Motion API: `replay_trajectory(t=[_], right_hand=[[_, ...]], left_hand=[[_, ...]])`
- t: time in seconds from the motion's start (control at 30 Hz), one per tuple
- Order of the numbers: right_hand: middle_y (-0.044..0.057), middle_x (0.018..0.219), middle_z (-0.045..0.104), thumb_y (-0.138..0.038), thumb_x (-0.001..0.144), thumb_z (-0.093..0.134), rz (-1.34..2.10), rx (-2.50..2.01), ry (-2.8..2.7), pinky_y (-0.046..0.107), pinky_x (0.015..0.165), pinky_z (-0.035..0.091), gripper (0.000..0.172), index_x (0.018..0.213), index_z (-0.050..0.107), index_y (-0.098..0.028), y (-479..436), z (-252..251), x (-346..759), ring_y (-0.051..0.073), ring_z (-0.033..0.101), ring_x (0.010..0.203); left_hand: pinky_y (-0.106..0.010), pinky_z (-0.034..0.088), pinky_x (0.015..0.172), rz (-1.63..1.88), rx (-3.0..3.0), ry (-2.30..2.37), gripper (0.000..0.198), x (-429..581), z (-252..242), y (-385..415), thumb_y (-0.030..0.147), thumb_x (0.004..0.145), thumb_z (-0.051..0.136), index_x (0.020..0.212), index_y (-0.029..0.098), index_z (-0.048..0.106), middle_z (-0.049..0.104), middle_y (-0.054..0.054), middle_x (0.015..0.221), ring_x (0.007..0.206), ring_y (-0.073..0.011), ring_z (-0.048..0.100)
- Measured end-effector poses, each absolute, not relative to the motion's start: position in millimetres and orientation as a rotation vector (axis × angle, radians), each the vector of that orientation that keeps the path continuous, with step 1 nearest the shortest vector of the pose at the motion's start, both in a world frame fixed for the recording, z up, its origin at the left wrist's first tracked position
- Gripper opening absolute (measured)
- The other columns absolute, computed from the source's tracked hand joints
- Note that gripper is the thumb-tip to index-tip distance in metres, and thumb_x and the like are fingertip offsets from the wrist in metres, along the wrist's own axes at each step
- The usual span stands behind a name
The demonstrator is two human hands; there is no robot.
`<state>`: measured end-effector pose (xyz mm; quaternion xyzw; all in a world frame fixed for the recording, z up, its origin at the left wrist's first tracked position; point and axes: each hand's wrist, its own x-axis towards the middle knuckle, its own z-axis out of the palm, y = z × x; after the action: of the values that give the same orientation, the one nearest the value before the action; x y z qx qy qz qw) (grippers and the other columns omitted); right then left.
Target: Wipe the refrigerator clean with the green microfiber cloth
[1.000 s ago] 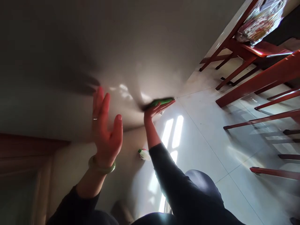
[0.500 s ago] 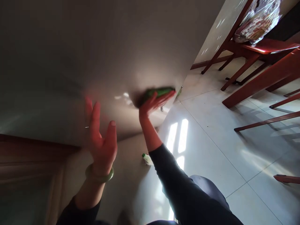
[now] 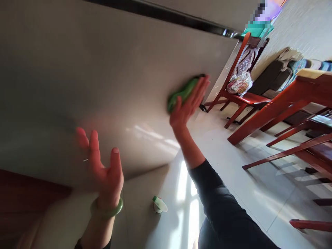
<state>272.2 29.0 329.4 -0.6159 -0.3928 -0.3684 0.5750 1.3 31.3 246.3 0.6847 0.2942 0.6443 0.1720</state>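
My right hand (image 3: 185, 105) presses a green cloth (image 3: 183, 94) against a broad grey panel (image 3: 124, 76), which looks like a refrigerator door. Its fingers lie stretched along the cloth, near the panel's right edge. My left hand (image 3: 103, 166) is raised at the lower left, fingers apart and holding nothing. Its fingertips are close to the panel; whether they touch it I cannot tell. A green bangle (image 3: 107, 211) circles the left wrist.
A white bottle with a green top (image 3: 159, 204) stands on the tiled floor (image 3: 228, 207) below. To the right are a red wooden chair (image 3: 250, 98) bearing a plastic bag (image 3: 240, 83) and a red table (image 3: 275, 107). A dark gap (image 3: 160, 14) crosses the panel's top.
My right hand has moved up and to the right across the panel with the green cloth. The view has tilted upward, bringing the dark gap in. My left hand stays open.
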Motion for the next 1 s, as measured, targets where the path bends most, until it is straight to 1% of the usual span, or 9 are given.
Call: replay_trajectory(t=[0.13, 0.23, 0.3, 0.47, 0.53, 0.63, 0.83, 0.93, 1.0], right_hand=[[0.021, 0.181, 0.020, -0.069, 0.107, 0.020, -0.890, -1.414, -0.675, 0.059, 0.140, 0.013, 0.090, 0.174, 0.022, -0.009, 42, 353, 255, 0.027, 0.009, 0.174], [0.019, 0.181, 0.023, -0.075, 0.104, 0.030, -0.973, -1.518, -0.892, 0.057, 0.140, 0.017, 0.096, 0.172, 0.029, -0.007, 58, 367, 178, 0.029, 0.007, 0.174], [0.012, 0.180, 0.030, -0.075, 0.101, 0.042, -1.082, -1.583, -1.243, 0.048, 0.141, 0.017, 0.093, 0.169, 0.039, -0.011, 67, 376, 125, 0.027, 0.011, 0.174], [-0.009, 0.176, 0.040, -0.055, 0.110, 0.020, -1.256, -1.374, -1.869, 0.036, 0.140, 0.015, 0.069, 0.169, 0.041, -0.026, 66, 400, 92, 0.019, 0.027, 0.169], [-0.003, 0.177, 0.040, -0.059, 0.108, 0.031, -1.214, -1.402, -1.874, 0.040, 0.140, 0.017, 0.071, 0.168, 0.042, -0.023, 56, 407, 124, 0.022, 0.025, 0.170], [0.015, 0.178, 0.036, -0.063, 0.104, 0.045, -1.116, -1.547, -1.463, 0.052, 0.140, 0.019, 0.080, 0.167, 0.042, -0.012, 37, 409, 201, 0.025, 0.014, 0.173], [0.019, 0.172, 0.039, -0.051, 0.112, 0.028, -0.869, -1.635, -0.615, 0.049, 0.138, 0.020, 0.064, 0.157, 0.055, -0.015, 28, 397, 308, 0.015, 0.019, 0.170], [0.018, 0.177, 0.026, -0.056, 0.111, 0.025, -0.860, -1.556, -0.622, 0.064, 0.138, 0.017, 0.070, 0.165, 0.043, -0.016, 49, 400, 264, 0.023, 0.009, 0.174], [0.018, 0.179, 0.021, -0.063, 0.108, 0.029, -0.951, -1.501, -0.844, 0.065, 0.136, 0.020, 0.078, 0.169, 0.035, -0.014, 61, 402, 204, 0.027, -0.001, 0.175]], left_hand=[[-0.053, 0.015, 0.146, 1.846, 1.879, 0.901, 0.072, -12, 246, 38, 0.045, 0.098, 0.066, 0.165, 0.052, 0.040, 0.024, 0.013, 0.181, 0.172, -0.0268, 0.017], [-0.053, 0.016, 0.146, 1.923, 1.784, 0.833, 0.069, -14, 253, 37, 0.041, 0.098, 0.067, 0.162, 0.052, 0.044, 0.030, 0.014, 0.179, 0.171, -0.0263, 0.023], [-0.053, 0.015, 0.147, 1.981, 1.721, 0.771, 0.070, -13, 257, 37, 0.040, 0.095, 0.070, 0.161, 0.050, 0.048, 0.034, 0.012, 0.178, 0.170, -0.0281, 0.024], [-0.059, 0.014, 0.146, 2.060, 1.701, 0.753, 0.070, -17, 262, 42, 0.045, 0.093, 0.069, 0.160, 0.050, 0.049, 0.036, 0.013, 0.177, 0.170, -0.0353, 0.023], [-0.062, 0.012, 0.146, 2.079, 1.695, 0.751, 0.069, -24, 264, 45, 0.044, 0.094, 0.067, 0.160, 0.051, 0.049, 0.035, 0.015, 0.177, 0.171, -0.0363, 0.020], [-0.062, 0.012, 0.147, 2.142, 1.676, 0.712, 0.068, -40, 268, 52, 0.041, 0.095, 0.067, 0.159, 0.052, 0.050, 0.035, 0.018, 0.176, 0.171, -0.0347, 0.019], [-0.054, 0.018, 0.148, 2.351, 1.610, 0.586, 0.064, -68, 271, 69, 0.035, 0.096, 0.062, 0.158, 0.048, 0.053, 0.047, 0.022, 0.168, 0.168, -0.0273, 0.029], [-0.056, 0.019, 0.147, 2.311, 1.583, 0.650, 0.062, -66, 269, 67, 0.035, 0.099, 0.060, 0.160, 0.048, 0.051, 0.044, 0.019, 0.171, 0.169, -0.0281, 0.028], [-0.059, 0.018, 0.147, 2.249, 1.568, 0.708, 0.063, -59, 268, 62, 0.036, 0.101, 0.060, 0.162, 0.047, 0.048, 0.040, 0.017, 0.174, 0.169, -0.0305, 0.027]])
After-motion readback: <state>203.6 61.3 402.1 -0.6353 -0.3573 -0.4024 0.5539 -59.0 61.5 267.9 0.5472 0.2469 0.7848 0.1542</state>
